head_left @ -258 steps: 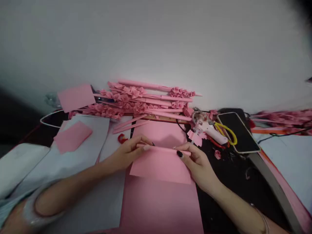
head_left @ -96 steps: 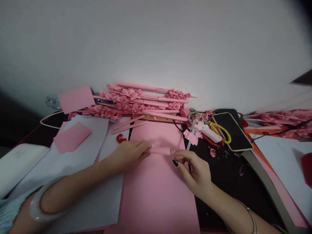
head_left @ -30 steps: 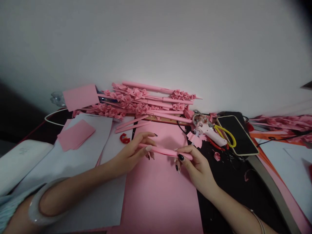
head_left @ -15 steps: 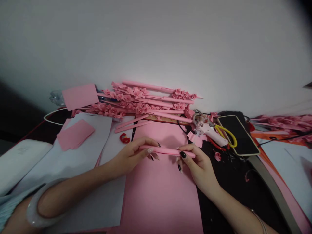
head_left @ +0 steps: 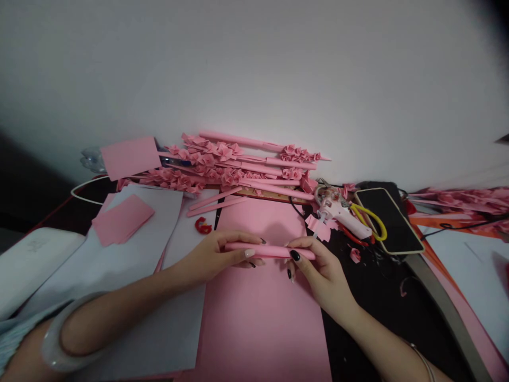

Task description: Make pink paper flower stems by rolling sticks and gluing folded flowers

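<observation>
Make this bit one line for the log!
left hand: holding pink paper roll | right hand: holding its other end | below: large pink sheet

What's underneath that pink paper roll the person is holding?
Beneath the pink roll, held in the left hand and the right hand, lies a large pink sheet. The roll and hands cover a strip of it, so anything there is hidden.

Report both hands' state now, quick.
Left hand: closed, holding one end of the rolled pink paper tube.
Right hand: closed, holding the tube's other end between thumb and fingers.
</observation>
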Motion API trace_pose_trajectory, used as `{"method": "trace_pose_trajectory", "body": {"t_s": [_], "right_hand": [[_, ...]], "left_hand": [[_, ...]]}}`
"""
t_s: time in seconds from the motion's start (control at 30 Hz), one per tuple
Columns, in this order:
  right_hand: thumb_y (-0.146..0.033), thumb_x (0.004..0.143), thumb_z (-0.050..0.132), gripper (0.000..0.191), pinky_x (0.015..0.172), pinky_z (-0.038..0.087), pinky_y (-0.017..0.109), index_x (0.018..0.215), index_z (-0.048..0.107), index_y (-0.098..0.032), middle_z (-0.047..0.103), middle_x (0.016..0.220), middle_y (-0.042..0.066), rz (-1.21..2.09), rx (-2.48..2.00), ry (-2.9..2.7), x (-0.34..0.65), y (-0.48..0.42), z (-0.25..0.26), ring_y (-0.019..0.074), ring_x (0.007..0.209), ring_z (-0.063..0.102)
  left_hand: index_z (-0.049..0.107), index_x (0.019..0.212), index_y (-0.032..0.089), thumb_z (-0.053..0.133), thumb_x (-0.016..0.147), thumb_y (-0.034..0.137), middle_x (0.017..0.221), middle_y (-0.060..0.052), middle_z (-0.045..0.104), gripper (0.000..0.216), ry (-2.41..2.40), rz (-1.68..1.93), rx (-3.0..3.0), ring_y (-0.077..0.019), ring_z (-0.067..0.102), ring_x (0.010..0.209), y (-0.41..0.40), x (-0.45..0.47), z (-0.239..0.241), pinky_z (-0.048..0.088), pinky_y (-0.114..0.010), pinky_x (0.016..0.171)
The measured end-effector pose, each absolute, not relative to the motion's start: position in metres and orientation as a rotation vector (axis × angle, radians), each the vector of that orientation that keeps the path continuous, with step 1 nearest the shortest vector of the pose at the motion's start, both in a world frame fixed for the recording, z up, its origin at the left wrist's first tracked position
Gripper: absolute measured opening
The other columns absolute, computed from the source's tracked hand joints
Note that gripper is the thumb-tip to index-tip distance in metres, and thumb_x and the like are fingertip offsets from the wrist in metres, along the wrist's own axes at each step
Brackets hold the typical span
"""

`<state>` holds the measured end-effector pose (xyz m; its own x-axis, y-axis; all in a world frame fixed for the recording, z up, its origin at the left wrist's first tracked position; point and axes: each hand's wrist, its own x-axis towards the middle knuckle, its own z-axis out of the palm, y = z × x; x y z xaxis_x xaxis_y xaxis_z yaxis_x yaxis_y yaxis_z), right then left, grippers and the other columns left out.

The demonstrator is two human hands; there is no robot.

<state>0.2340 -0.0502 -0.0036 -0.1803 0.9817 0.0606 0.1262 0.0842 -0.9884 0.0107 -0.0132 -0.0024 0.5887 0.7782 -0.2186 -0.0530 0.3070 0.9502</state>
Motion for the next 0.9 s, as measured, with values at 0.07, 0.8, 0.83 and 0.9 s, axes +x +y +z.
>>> {"method": "trace_pose_trajectory", "body": {"t_s": [0.07,0.8,0.83,0.9], "right_hand": [[-0.024,0.088,0.051,0.009,0.054,0.044,0.022,0.094,0.055,-0.019,0.057,0.062,-0.003,1.24,-1.168,-1.474,0.2341,-0.0501,-0.0036,0.009,0.053,0.054],[-0.022,0.081,0.062,0.009,0.043,0.044,0.019,0.087,0.061,-0.016,0.057,0.061,-0.003,1.402,-1.151,-1.328,0.2352,-0.0475,-0.0039,0.0063,0.044,0.05],[-0.022,0.081,0.062,0.009,0.044,0.044,0.019,0.088,0.06,-0.016,0.057,0.062,-0.003,1.393,-1.15,-1.335,0.235,-0.0477,-0.0034,0.0063,0.045,0.05],[-0.023,0.082,0.06,0.009,0.046,0.043,0.019,0.089,0.059,-0.017,0.056,0.062,-0.004,1.394,-1.153,-1.348,0.2342,-0.0487,-0.0022,0.0063,0.046,0.05]], "left_hand": [[0.064,0.105,0.018,0.063,0.08,0.022,0.092,-0.005,0.072,0.025,0.786,0.636,1.17,-0.0158,0.069,0.083,-0.012,0.0108,-0.0046,0.055,-0.025,0.077],[0.055,0.096,0.013,0.058,0.083,0.025,0.075,-0.003,0.067,0.017,0.754,0.66,1.21,-0.0151,0.067,0.069,-0.0105,0.0082,0.0002,0.056,-0.028,0.066],[0.053,0.092,0.013,0.057,0.084,0.025,0.073,-0.002,0.066,0.015,0.745,0.672,1.209,-0.014,0.066,0.067,-0.0109,0.0088,0.0001,0.055,-0.028,0.064],[0.05,0.084,0.013,0.056,0.084,0.026,0.071,-0.001,0.064,0.014,0.741,0.698,1.234,-0.0117,0.064,0.063,-0.0119,0.0105,0.0001,0.054,-0.026,0.062]]}}
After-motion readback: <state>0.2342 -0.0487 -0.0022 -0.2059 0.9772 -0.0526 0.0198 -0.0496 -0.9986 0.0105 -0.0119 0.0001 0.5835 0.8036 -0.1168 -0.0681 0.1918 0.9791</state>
